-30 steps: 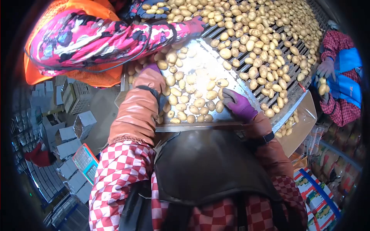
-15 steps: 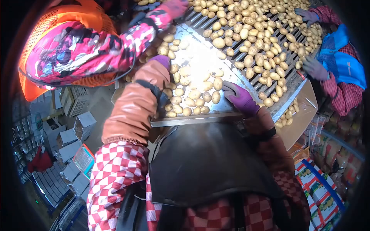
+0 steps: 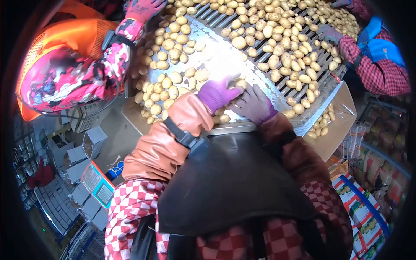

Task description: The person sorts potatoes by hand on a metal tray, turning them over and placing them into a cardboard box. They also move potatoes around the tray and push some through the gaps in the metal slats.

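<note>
Both my hands wear purple gloves and are close together over the metal tray (image 3: 247, 127), near its front edge. My left hand (image 3: 221, 93) has its thumb and fingers reaching right, beside a potato (image 3: 240, 84); whether it grips one is hidden. My right hand (image 3: 254, 104) is spread, back up, with grey-coated fingers over potatoes that it partly covers. Several potatoes (image 3: 173, 92) lie on the tray to the left of my hands. Glare washes out the tray's middle.
A slatted sorting rack (image 3: 277, 90) heaped with potatoes adjoins the tray. A co-worker's pink glove (image 3: 145, 8) is at upper left, another's grey glove (image 3: 329, 34) at upper right. Boxes (image 3: 94, 141) and a scale (image 3: 97, 183) stand lower left.
My left hand has moved right from the tray's left side, and my right hand slightly left, so they now meet. The co-worker's pink-gloved hand has moved left; more potatoes show at the left.
</note>
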### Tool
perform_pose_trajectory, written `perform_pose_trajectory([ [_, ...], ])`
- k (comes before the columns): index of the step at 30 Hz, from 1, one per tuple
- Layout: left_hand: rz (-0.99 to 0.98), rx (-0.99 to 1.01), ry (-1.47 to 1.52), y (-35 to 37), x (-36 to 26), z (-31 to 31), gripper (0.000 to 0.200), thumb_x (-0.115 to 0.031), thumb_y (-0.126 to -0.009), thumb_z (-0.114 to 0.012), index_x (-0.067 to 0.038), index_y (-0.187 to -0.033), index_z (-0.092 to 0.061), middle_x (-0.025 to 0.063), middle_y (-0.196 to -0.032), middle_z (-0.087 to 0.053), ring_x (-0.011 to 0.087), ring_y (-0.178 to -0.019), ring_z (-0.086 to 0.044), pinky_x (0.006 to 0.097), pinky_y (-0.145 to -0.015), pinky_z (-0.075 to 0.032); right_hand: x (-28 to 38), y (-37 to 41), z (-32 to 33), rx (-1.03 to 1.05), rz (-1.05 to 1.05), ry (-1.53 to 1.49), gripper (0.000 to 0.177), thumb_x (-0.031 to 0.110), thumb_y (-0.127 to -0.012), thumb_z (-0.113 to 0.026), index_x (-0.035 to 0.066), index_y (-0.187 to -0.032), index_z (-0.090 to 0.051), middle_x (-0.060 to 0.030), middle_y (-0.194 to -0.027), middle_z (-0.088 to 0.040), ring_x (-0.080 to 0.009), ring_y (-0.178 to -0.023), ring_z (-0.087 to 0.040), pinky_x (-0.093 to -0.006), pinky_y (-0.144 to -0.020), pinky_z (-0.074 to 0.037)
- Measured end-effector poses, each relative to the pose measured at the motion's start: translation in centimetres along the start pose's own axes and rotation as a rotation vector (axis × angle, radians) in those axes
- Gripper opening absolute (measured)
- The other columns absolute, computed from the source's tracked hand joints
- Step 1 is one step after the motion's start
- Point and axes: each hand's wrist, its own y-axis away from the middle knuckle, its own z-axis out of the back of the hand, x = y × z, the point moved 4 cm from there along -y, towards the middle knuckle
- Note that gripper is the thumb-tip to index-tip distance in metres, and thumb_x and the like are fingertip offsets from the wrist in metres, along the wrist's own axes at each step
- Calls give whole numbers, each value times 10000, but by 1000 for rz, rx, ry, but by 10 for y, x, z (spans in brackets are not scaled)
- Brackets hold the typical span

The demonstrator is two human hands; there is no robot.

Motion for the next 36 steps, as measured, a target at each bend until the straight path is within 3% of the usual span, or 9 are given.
perform_pose_trajectory([
  [2, 127, -74, 117, -22, 23, -2, 430, -333, -882, -639, -96, -1241, -614, 137, -929, -687, 196, -834, -655, 316, -765, -515, 35, -15, 20, 52, 213, 41, 489, 413, -996, -412, 166, -1417, -403, -103, -1438, -409, -298, -1300, -415, -501, -1022, -371],
  [4, -17, -219, -176, -37, 35, 11, 409, -336, -867, -633, -94, -1197, -637, 130, -1035, -671, 265, -937, -645, 353, -845, -498, 12, -2, 0, -47, 387, 983, 483, 430, -992, -421, 173, -1402, -433, -97, -1421, -428, -281, -1295, -423, -470, -981, -397],
  [8, -676, -232, -715, 24, 63, 0, 444, -387, -786, -656, -127, -1145, -645, 124, -1045, -632, 278, -1070, -584, 400, -939, -444, -5, 12, -24, -86, 302, 755, 515, 503, -986, -418, 180, -1385, -454, -114, -1368, -465, -312, -1222, -469, -480, -981, -411],
  [10, -367, -6, -560, 36, 73, 18, 393, -327, -788, -666, -111, -1116, -642, 141, -1058, -635, 308, -1048, -595, 415, -915, -462, -4, 17, -31, -66, 350, 771, 535, 533, -987, -396, 175, -1381, -447, -123, -1347, -475, -337, -1183, -493, -497, -973, -422],
  [20, -175, -734, -716, -21, 116, 85, 510, -312, -761, -723, -93, -1208, -614, 223, -1215, -581, 427, -1099, -547, 488, -924, -456, 27, 61, -23, 126, 524, 690, 437, 445, -964, -530, 105, -1240, -539, -129, -1135, -597, -286, -983, -605, -414, -801, -524],
  [26, -330, -224, -497, -15, 75, -4, 619, -384, -764, -713, -133, -1308, -555, 286, -1361, -467, 471, -1234, -463, 666, -1036, -260, 27, 163, 17, 46, 762, 759, 504, 513, -961, -499, 107, -1258, -546, -76, -995, -628, -251, -884, -618, -354, -691, -495],
  [32, -351, -242, -773, -9, 88, -8, 600, -336, -783, -684, -142, -1330, -530, 221, -1431, -430, 407, -1220, -508, 497, -932, -419, 50, 391, 182, 595, 1377, 770, 322, 377, -1030, -366, 105, -983, -531, 42, -698, -351, -114, -608, -309, -283, -722, -425],
  [34, -468, -321, -813, -10, 82, -9, 603, -333, -800, -674, -119, -1341, -514, 227, -1405, -447, 409, -1197, -520, 500, -891, -445, 23, 466, 210, -1024, 2045, 2106, 250, 307, -1021, -429, 81, -1054, -530, 15, -763, -486, -160, -738, -474, -303, -833, -440],
  [36, -449, -271, -695, -8, 84, -8, 588, -333, -828, -652, -81, -1337, -503, 247, -1364, -472, 425, -1155, -535, 516, -880, -453, 4, 468, 203, -2065, 1986, 2623, 198, 229, -993, -501, 64, -1098, -533, -31, -864, -579, -194, -830, -575, -329, -847, -469],
])
